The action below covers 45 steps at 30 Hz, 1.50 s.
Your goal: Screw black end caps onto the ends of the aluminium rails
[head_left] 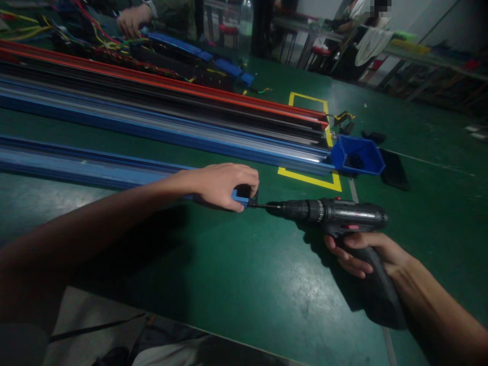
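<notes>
One black cordless drill [335,213] lies at about 4 o'clock, gripped by one right hand [362,251]; one left hand [224,185] sits at centre; a third hand [131,19], a co-worker's, shows at 11 o'clock. Three long metal rails cross the green table: one near blue rail [84,170] at 9 o'clock; one middle blue rail [160,127]; one orange rail [171,84] at 10 o'clock. One open blue plastic bin [358,156] stands at 2 o'clock; one clear bottle [246,25] at 12 o'clock.

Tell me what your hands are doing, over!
Left hand clamps blue end cap on rail. Right hand grips drill, bit at the cap. Nothing between them. Blue bin sits behind.
</notes>
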Each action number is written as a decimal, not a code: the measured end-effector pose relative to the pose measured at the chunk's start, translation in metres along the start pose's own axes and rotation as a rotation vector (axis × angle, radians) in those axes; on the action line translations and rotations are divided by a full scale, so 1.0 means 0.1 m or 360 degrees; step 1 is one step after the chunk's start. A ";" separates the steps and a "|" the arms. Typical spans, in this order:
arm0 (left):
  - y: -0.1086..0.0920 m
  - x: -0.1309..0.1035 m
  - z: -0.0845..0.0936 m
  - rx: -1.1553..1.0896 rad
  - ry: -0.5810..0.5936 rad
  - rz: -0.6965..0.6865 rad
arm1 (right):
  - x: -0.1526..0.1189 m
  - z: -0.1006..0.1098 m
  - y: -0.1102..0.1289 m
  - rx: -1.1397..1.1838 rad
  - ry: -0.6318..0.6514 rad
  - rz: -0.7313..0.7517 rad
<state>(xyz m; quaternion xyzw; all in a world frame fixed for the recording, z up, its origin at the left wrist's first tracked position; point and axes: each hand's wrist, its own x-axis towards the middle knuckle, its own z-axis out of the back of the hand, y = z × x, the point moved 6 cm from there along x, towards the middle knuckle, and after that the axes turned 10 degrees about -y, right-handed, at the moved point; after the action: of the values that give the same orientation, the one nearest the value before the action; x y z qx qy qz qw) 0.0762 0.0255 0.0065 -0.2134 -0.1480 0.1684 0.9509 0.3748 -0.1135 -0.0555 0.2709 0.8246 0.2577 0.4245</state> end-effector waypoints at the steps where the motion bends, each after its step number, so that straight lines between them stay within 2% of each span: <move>1: 0.00 0.00 0.00 0.0001 -0.0001 -0.0001 | 0.00 0.00 0.00 0.0004 0.0000 0.0006; 30: 0.01 0.00 -0.01 -0.0013 0.0011 -0.0006 | 0.01 0.00 0.01 -0.0002 0.0028 0.0002; 45: 0.02 -0.01 -0.01 -0.0017 -0.0009 -0.0013 | 0.02 -0.05 0.03 0.0058 0.0154 0.0040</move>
<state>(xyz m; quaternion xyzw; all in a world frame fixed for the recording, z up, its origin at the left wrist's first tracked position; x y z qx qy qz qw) 0.0755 0.0264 0.0047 -0.2173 -0.1525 0.1644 0.9500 0.3707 -0.1111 -0.0518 0.2762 0.8453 0.2608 0.3757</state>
